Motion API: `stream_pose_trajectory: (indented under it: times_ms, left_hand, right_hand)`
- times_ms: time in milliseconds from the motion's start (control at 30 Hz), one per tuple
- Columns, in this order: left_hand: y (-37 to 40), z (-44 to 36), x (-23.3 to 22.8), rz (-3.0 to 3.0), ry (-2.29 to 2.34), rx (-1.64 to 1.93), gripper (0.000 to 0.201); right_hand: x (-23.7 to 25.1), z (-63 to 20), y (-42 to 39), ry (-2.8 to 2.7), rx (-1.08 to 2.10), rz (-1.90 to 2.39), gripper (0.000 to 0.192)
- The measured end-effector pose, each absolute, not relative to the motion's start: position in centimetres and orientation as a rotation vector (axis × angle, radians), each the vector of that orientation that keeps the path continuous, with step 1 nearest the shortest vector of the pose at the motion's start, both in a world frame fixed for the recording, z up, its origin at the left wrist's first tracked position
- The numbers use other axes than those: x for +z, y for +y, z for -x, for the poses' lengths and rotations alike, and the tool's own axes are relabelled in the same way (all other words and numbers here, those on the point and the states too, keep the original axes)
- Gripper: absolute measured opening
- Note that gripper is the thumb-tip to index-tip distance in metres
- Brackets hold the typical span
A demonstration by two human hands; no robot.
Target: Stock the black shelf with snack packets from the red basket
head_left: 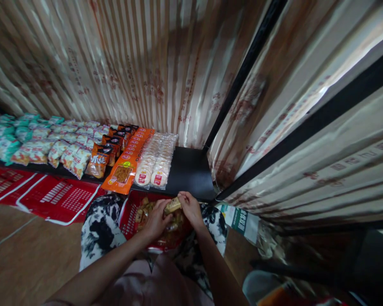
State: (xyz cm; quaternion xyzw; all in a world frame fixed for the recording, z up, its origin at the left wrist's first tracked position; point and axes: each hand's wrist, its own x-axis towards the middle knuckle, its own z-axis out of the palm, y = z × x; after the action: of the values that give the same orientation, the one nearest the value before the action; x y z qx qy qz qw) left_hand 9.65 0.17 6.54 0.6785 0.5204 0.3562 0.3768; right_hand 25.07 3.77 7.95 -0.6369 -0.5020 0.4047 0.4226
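Observation:
A small yellowish wrapped snack packet [173, 205] is held between my two hands, above the red plastic basket [125, 214] between my knees. My left hand [156, 220] is closed on its left end, with the thumb along the near side. On the right end, my right hand [190, 208] grips it with bent fingers; part of the packet is hidden there. More yellow-brown wrapped snacks [143, 211] lie loose in the basket below, partly covered by my hands and forearms.
A black shelf [191, 170] carries rows of white round-cracker packs [151, 163], an orange bag [124, 174], orange-black bags [98, 160], and white [75, 157] and green bags [4, 146]. Red baskets [62, 197] stand at left. Black posts [242, 72] and corrugated sheeting enclose the corner.

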Motion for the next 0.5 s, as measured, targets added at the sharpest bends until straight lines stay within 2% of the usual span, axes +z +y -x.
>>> stream_pose_trajectory:
  times_ms: [267,500]
  left_hand:
    - [1.1,-10.6,7.4,-1.752,1.384,0.866,0.036]
    - [1.8,-11.3,8.7,-1.573,1.38,0.845,0.03]
  right_hand:
    - [9.6,-25.3,5.1,-1.329,0.993,1.64,0.04]
    - [9.9,-25.2,5.8,-1.177,1.13,1.552,0.042]
